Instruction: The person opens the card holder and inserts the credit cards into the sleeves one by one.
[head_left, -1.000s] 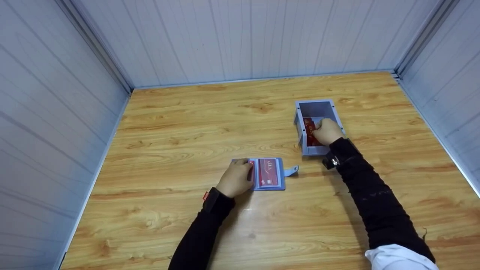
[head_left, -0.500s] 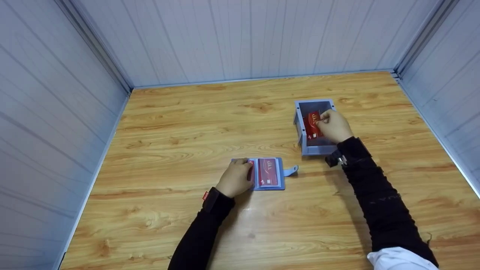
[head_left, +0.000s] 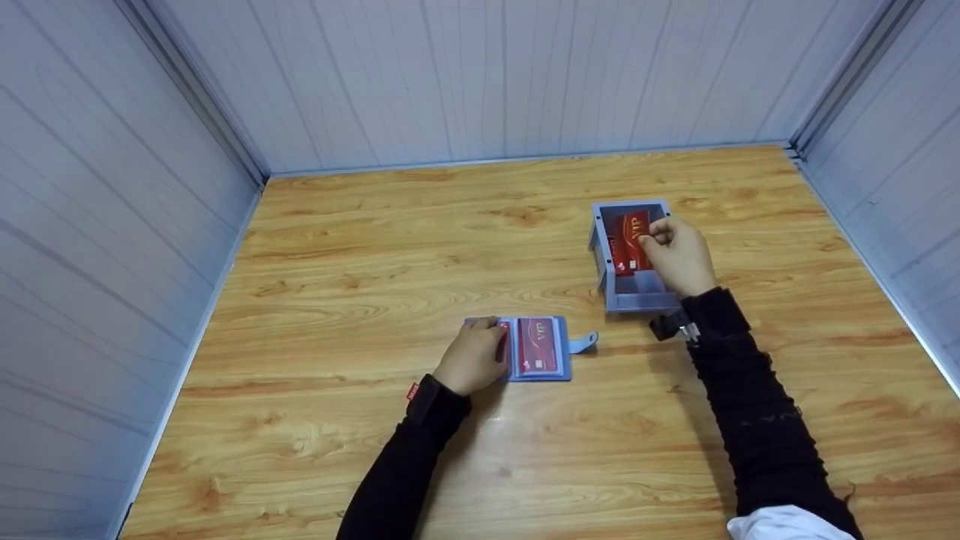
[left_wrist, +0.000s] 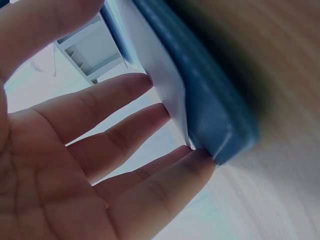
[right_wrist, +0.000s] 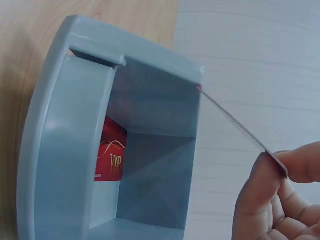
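Observation:
My right hand (head_left: 681, 256) pinches a red VIP card (head_left: 633, 241) between thumb and fingertips, over the grey-blue plastic bin. The right wrist view shows this card edge-on, above the bin's rim (right_wrist: 135, 50). Another red VIP card (right_wrist: 111, 155) lies inside the bin. My left hand (head_left: 472, 356) rests on the left side of an opened blue card holder (head_left: 564, 367). Its fingers (left_wrist: 125, 85) are fairly straight, their tips touching the clear sleeve and blue cover. A red card (head_left: 537, 343) shows in the holder's right sleeve; another is partly hidden beneath my left hand.
The holder's strap (head_left: 583, 343) sticks out to the right, towards the bin. Both lie on a wood-grain table (head_left: 360, 247). Pale panel walls (head_left: 465, 82) stand at the back and both sides.
My right hand has drawn a red card up from inside the bin and shifted slightly to the right. The left hand stays on the card holder.

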